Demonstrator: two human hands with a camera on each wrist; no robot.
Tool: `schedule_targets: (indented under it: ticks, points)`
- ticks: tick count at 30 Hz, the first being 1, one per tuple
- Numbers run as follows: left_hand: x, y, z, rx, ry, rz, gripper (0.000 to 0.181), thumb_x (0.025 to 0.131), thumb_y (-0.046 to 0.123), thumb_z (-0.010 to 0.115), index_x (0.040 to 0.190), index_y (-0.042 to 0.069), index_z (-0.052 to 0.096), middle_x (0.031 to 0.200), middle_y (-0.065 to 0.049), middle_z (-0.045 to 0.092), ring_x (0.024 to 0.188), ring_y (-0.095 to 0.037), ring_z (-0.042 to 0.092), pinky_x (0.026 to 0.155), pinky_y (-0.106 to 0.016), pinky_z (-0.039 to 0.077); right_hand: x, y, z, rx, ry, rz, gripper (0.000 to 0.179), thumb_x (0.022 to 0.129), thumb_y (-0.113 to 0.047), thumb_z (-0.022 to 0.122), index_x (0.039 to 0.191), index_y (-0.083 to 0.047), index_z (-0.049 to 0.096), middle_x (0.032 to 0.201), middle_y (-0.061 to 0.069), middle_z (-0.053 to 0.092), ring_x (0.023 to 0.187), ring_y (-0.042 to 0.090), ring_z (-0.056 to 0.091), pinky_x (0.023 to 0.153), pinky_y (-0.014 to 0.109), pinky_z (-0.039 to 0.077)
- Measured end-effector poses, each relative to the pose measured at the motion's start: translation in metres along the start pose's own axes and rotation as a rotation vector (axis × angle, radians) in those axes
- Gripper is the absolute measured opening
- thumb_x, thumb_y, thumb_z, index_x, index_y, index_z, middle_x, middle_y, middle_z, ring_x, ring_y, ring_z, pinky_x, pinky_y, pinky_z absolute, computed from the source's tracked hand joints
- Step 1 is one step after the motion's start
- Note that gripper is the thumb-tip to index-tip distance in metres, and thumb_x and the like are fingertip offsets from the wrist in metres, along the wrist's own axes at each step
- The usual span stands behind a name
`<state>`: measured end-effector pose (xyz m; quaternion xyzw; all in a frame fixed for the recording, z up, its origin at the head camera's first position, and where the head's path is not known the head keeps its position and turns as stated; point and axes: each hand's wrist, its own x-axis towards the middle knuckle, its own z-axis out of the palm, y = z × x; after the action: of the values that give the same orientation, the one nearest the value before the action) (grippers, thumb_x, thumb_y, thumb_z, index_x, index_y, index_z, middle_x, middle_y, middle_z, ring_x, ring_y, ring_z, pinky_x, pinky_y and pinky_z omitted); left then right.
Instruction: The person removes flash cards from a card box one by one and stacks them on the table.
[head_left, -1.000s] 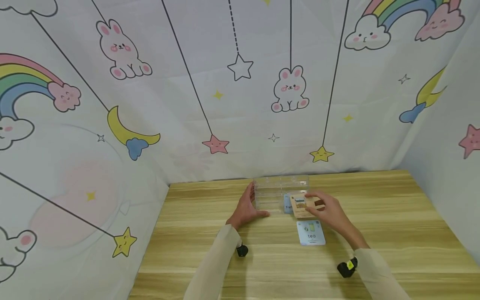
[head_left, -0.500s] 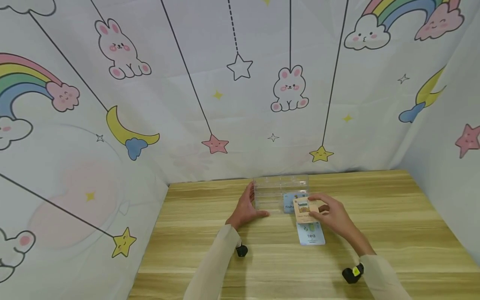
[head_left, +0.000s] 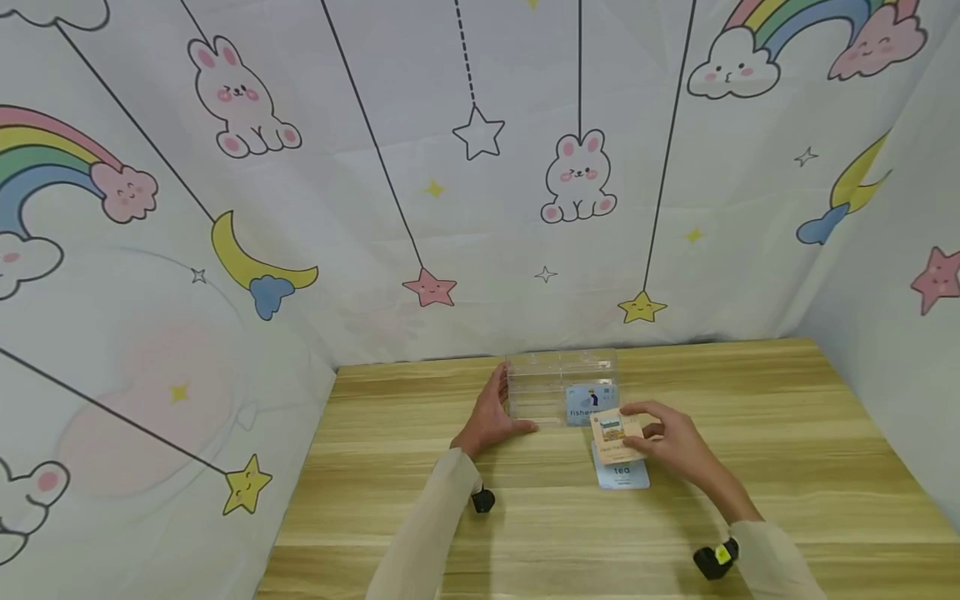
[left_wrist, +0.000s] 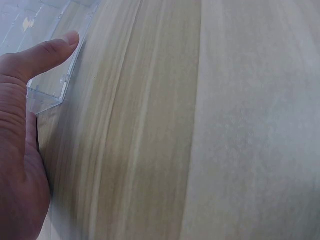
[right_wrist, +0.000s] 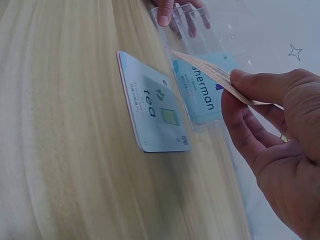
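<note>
Right hand (head_left: 671,443): fingers pinching tan card (head_left: 611,442). Left hand (head_left: 491,418): fingers spread wide, touching clear tray (head_left: 536,382) at its 9 o'clock

A nursery-like corner is shown: the wood-grained bench (head_left: 570,542) is closed in at the back and both sides by creased pale sheeting (head_left: 495,217), printed with rabbits (head_left: 579,187), smiling stars (head_left: 430,287), moons (head_left: 234,258) and rainbows (head_left: 56,133). Illustrated word cards (right_wrist: 152,115) are also seen. Whether it is set within a home or a classroom cannot be told.
</note>
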<state>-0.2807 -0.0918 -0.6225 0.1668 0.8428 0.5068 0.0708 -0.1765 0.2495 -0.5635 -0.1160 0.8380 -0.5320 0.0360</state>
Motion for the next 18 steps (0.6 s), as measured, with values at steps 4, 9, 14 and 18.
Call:
schedule_targets:
  ticks: [4, 9, 14, 18]
  points:
    - [0.000, 0.001, 0.000, -0.003, 0.002, 0.005, 0.132, 0.070, 0.022, 0.100, 0.167, 0.012, 0.009, 0.168, -0.011, 0.028, 0.151, -0.024, 0.034, 0.122, -0.032, 0.033, -0.002, 0.003, 0.002, 0.009, -0.025, 0.021, 0.048, 0.090, -0.003, 0.081, 0.134, 0.001, 0.063, 0.135, 0.025, 0.061, 0.082, 0.018, 0.070, 0.065, 0.026, 0.060]
    - [0.000, 0.003, 0.000, 0.001, 0.001, -0.001, 0.133, 0.070, 0.022, 0.100, 0.167, 0.013, 0.010, 0.168, -0.011, 0.027, 0.151, -0.024, 0.034, 0.121, -0.030, 0.033, -0.006, 0.008, 0.006, 0.008, -0.039, 0.059, 0.046, 0.090, -0.004, 0.081, 0.132, 0.002, 0.064, 0.135, 0.027, 0.061, 0.086, 0.020, 0.072, 0.066, 0.026, 0.060]
    - [0.000, 0.002, 0.000, 0.001, 0.007, 0.008, 0.132, 0.070, 0.022, 0.100, 0.167, 0.013, 0.010, 0.167, -0.012, 0.028, 0.151, -0.026, 0.035, 0.121, -0.032, 0.034, -0.008, 0.015, 0.010, 0.025, -0.044, 0.105, 0.046, 0.088, -0.002, 0.081, 0.131, 0.004, 0.064, 0.134, 0.029, 0.060, 0.096, 0.029, 0.073, 0.068, 0.027, 0.062]
    - [-0.001, 0.003, 0.000, 0.001, 0.007, 0.009, 0.132, 0.070, 0.020, 0.100, 0.167, 0.013, 0.011, 0.167, -0.011, 0.028, 0.151, -0.025, 0.034, 0.121, -0.031, 0.034, -0.010, 0.021, 0.013, 0.039, -0.046, 0.113, 0.046, 0.088, -0.001, 0.081, 0.130, 0.005, 0.064, 0.131, 0.031, 0.061, 0.100, 0.033, 0.073, 0.069, 0.028, 0.062]
